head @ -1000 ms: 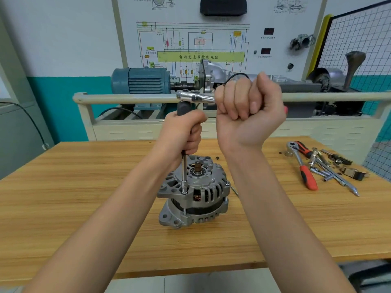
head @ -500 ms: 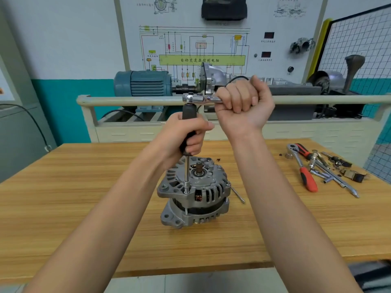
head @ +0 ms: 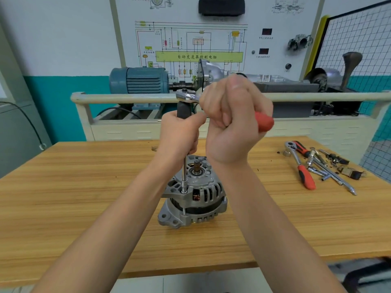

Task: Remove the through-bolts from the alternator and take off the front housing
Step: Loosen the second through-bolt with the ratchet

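Note:
A silver alternator point(head: 193, 195) stands upright on the wooden table point(head: 84, 187), shaft end up. A thin extension bar point(head: 184, 176) runs straight down onto a through-bolt at the housing's near-left rim. My left hand point(head: 179, 134) grips the bar's black upper grip point(head: 183, 109). On top sits a chrome ratchet head point(head: 187, 95). My right hand point(head: 232, 121) is fisted round the ratchet's handle, whose red end point(head: 264, 122) sticks out to the right. The bolt head itself is hidden under the socket.
Another red-handled ratchet point(head: 301, 166), sockets, bars and small parts point(head: 336, 168) lie at the table's right. Behind the table a cream rail point(head: 127, 98) fronts a blue motor point(head: 139, 80) and a gearbox trainer. A wire mesh panel point(head: 359, 39) stands at the far right.
My right hand has swung the ratchet handle toward me and to the right, so its red end now shows. My left hand keeps hold of the extension grip.

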`<state>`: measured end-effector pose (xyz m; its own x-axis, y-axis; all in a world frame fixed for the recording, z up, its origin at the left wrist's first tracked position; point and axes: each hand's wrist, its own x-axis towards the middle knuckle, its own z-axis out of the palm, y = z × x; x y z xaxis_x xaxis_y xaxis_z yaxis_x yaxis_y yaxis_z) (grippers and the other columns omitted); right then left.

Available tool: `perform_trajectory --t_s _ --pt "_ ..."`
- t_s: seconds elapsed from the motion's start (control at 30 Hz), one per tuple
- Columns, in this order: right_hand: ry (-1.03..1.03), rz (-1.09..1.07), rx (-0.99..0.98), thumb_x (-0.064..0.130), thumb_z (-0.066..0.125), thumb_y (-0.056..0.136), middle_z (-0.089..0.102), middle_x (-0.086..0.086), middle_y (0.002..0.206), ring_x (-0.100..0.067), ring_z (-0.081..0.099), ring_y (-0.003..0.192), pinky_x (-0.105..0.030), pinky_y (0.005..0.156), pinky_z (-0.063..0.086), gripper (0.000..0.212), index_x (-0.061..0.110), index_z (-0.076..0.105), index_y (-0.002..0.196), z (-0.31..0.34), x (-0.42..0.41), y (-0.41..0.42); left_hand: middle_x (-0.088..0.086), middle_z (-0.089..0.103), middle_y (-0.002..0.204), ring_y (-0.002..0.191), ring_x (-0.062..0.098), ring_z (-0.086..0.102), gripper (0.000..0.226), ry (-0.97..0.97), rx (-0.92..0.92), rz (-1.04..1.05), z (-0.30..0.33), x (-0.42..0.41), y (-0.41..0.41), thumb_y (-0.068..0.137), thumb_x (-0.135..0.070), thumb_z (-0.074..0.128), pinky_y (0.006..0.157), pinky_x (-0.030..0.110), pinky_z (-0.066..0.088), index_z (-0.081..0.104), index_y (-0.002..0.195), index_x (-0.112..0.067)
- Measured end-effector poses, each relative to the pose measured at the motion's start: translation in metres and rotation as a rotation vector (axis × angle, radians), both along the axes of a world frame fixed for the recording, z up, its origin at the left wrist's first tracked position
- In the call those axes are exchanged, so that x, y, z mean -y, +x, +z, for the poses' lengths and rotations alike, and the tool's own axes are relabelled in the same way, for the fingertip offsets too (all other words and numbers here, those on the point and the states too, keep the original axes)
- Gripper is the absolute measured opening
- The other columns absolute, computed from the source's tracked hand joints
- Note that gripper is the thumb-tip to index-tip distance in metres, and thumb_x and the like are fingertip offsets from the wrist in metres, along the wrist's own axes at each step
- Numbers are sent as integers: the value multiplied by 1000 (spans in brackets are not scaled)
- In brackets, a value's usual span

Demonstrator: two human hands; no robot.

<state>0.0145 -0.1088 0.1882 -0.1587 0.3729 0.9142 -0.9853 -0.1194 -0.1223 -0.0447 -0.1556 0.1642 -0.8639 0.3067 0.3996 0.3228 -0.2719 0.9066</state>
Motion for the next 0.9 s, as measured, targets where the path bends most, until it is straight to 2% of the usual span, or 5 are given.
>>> perform_trajectory --t_s 0.17,0.37,0.5,0.77,0.9 --pt "-84 374 89 4 35 84 25 5 34 -8 20 34 -24 44 19 49 23 37 38 6 -22 -4 -6 28 40 34 12 23 44 -72 -53 -214 0 13 -6 83 -2 63 39 18 25 35 53 -18" --pt "-484 953 305 15 40 80 24 4 30 -10 10 35 -19 39 19 46 16 31 35 11 -51 -23 -3 33 43 39 13 33 38 -126 -126 -439 0 19 -12 71 -9 73 45 22 34 44 49 -19" --pt "-505 880 282 14 40 81 24 5 31 -10 21 28 -21 38 19 46 17 33 35 10 -47 -22 -3 32 42 36 12 32 40 -154 -120 -415 -1 18 -15 66 -12 77 44 21 31 40 53 -16" --pt "-74 280 91 3 33 84 30 6 36 -9 21 35 -28 46 16 47 21 31 40 4 -9 -3 -4 35 46 36 10 33 33 -136 -99 -426 -1 24 -19 65 -11 75 42 19 31 46 51 -19" --pt "-62 320 84 4 33 84 31 6 35 -10 20 35 -27 45 18 47 22 28 41 3 -16 -4 -3 34 47 36 10 32 32 -157 -108 -469 1 26 -18 67 -9 73 43 20 30 47 53 -18"
